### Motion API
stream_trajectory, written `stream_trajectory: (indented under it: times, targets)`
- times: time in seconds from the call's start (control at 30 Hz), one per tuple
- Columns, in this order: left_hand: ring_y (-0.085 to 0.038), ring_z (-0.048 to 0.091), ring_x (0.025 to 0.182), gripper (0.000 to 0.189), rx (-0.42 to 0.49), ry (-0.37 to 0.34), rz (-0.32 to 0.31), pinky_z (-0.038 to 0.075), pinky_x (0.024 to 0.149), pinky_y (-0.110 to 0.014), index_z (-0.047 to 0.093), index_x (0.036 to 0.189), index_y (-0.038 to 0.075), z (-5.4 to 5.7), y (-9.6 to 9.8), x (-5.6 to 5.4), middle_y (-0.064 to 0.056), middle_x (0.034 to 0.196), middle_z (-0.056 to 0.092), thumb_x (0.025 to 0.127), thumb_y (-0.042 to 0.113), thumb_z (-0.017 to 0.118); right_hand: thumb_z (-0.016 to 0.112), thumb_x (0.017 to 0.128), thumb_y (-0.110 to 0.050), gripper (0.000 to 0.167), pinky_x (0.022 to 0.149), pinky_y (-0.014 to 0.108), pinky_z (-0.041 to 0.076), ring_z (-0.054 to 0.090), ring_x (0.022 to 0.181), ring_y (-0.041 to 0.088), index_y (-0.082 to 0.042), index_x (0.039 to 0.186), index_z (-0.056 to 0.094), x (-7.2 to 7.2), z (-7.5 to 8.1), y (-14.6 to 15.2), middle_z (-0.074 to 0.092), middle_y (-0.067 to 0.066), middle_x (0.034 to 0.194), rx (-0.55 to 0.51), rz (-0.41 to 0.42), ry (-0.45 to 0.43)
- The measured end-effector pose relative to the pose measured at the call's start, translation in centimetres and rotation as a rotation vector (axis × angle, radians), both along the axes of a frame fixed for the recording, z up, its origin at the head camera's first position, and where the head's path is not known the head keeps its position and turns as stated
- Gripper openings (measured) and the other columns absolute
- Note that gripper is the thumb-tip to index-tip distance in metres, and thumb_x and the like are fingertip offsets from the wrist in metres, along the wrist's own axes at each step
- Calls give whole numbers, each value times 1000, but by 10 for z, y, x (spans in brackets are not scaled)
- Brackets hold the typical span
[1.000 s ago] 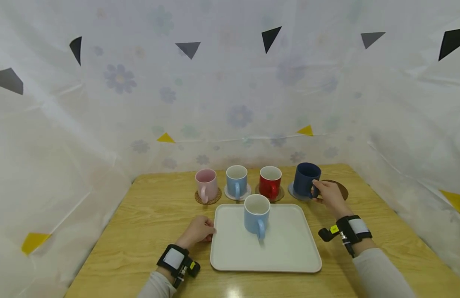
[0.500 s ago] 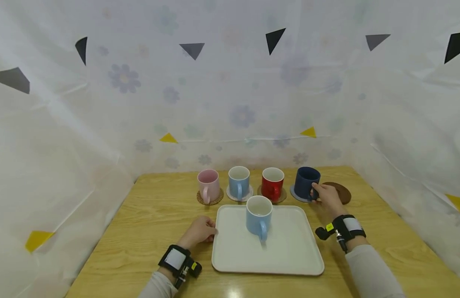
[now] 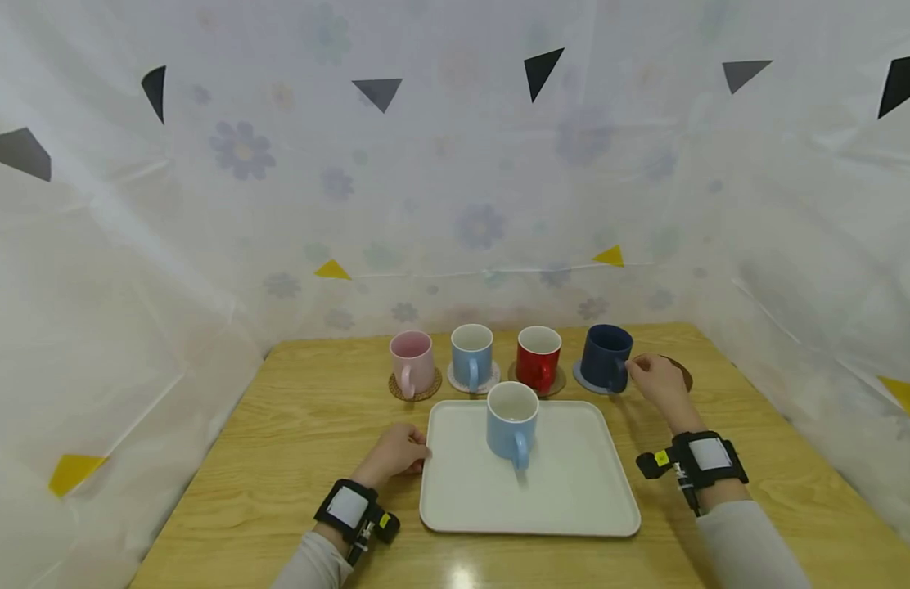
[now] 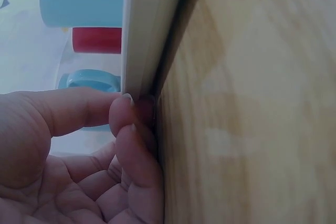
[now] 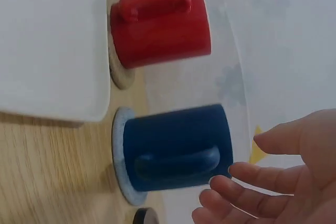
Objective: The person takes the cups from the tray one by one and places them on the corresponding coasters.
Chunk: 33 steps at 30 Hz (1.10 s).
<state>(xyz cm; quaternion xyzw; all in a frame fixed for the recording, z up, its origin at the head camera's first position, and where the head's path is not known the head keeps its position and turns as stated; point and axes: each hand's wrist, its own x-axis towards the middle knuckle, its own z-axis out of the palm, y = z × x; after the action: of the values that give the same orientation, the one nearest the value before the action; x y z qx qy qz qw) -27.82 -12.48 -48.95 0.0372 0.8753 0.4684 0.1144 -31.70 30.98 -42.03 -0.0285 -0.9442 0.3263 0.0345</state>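
My left hand is at the left edge of the white tray; in the left wrist view its thumb and curled fingers pinch the tray's rim. A light blue mug stands upright on the tray, its handle towards me. My right hand is just right of a navy mug, which sits upright on a grey-blue coaster. Seen from the right wrist, the fingers are relaxed and parted beside the mug's handle, holding nothing.
Left of the navy mug, a red mug, a second light blue mug and a pink mug stand on coasters in a row behind the tray. A dark brown coaster lies at the far right, partly behind my right hand.
My right hand has let go of the navy mug's handle and drawn a little to the right. Before that, the mug settled onto its coaster. My left hand stays at the tray.
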Motion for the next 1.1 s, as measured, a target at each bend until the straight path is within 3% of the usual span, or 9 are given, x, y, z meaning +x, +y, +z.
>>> stream_trajectory:
  times: [0.1,0.23,0.4,0.63,0.87,1.1]
  targets:
    - [-11,57,59,9,9,3,0,47,52,-22,61,89,-1,2,1,2,-5,72,61,86,5,66,40,104,-38,55,87,54,48,52,114,49,10,131,46,11,3,-14,52,34,128,-30,17,27]
    - [-11,57,59,8,14,-2,1,47,52,-22,61,89,-1,2,1,3,-5,72,61,86,5,67,45,103,-37,48,84,45,53,60,102,37,6,119,55,23,-4,-40,60,27,114,-193,123,0]
    - [-11,56,58,8,17,-5,8,46,51,-21,61,88,-1,1,1,2,-5,71,60,86,4,67,49,102,-34,44,86,36,56,63,101,27,8,114,59,33,-15,-66,61,28,115,-432,342,-161]
    - [-12,58,59,9,32,-4,10,47,52,-22,61,88,-1,3,0,2,-6,72,60,85,4,67,47,103,-32,45,93,39,54,64,107,28,9,116,60,46,-19,-88,64,26,116,-523,646,-363]
    - [-11,59,59,7,35,-8,3,48,52,-21,61,86,0,6,-1,2,-5,72,60,86,4,66,51,101,-28,41,91,40,54,62,104,19,9,116,61,50,-32,-106,67,4,107,-586,728,-430]
    - [-12,58,60,9,26,-14,19,47,52,-21,61,89,-1,1,0,-1,-6,73,60,86,4,67,48,103,-31,45,91,40,54,58,104,18,11,117,56,49,-43,-115,65,5,109,-663,721,-456]
